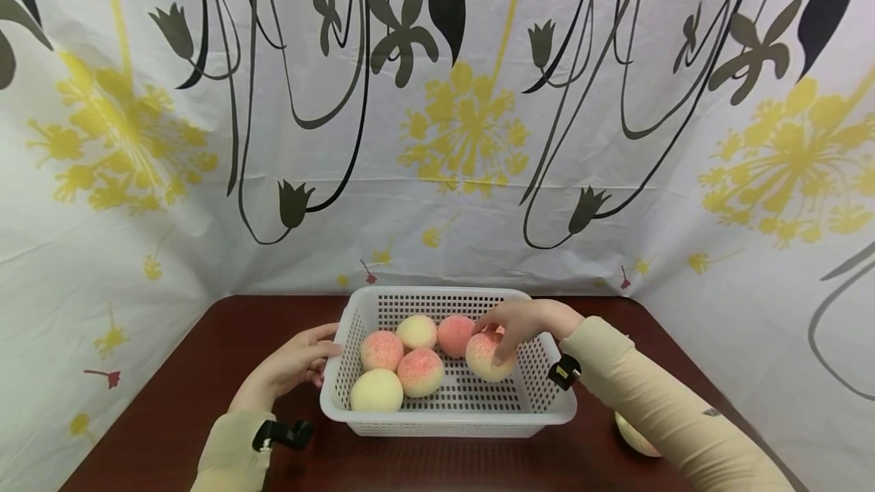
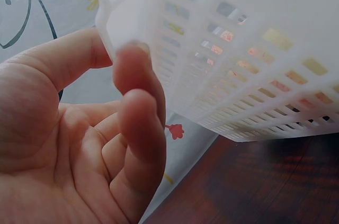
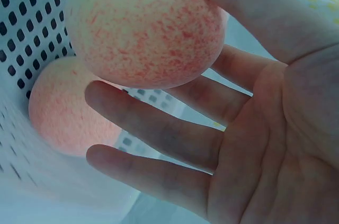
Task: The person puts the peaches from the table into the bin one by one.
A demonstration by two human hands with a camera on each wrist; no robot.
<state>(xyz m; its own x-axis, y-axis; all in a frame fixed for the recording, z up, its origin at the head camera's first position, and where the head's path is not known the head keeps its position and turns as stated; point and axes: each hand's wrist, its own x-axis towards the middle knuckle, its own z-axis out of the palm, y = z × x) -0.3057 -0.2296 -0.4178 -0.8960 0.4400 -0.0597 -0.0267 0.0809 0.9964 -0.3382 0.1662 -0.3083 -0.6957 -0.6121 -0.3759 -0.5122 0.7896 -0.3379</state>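
A white plastic basket with slotted walls holds several pink and pale yellow peaches, among them a pale yellow peach at the front left. My right hand reaches over the basket's right side and grips a peach between thumb and fingers. In the right wrist view, that peach overlaps another peach by the basket wall. At the left end, my left hand pinches the basket's rim, the rest of its fingers curled outside the wall.
Another peach lies on the dark reddish-brown table to the right, partly hidden under my right sleeve. A white curtain with flower prints rises behind the table and along both sides.
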